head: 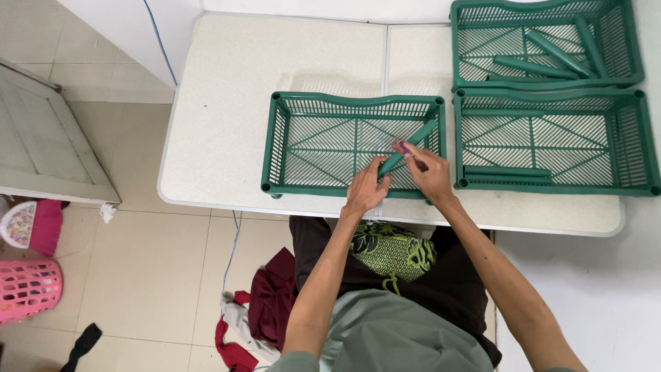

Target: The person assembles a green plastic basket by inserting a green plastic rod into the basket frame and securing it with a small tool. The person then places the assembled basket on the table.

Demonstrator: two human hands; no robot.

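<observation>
green tube's (410, 145) lower end behind hands, top basket (544, 14) cropped

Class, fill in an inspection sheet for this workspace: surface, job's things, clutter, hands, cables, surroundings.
Surface: white speckled tabletop.
Job's things: green plastic lattice tray; green plastic rod slanting over its right end; small pink-tipped tool.
Clutter: two more green trays holding loose rods.
Hands: left hand grips the rod; right hand holds the tool against it.
Cables: blue cable by the wall.
Surroundings: tiled floor, pink basket, heaped clothes.

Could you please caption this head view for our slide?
Both hands, left and right, grip a green plastic rod over a green plastic lattice tray.
</observation>
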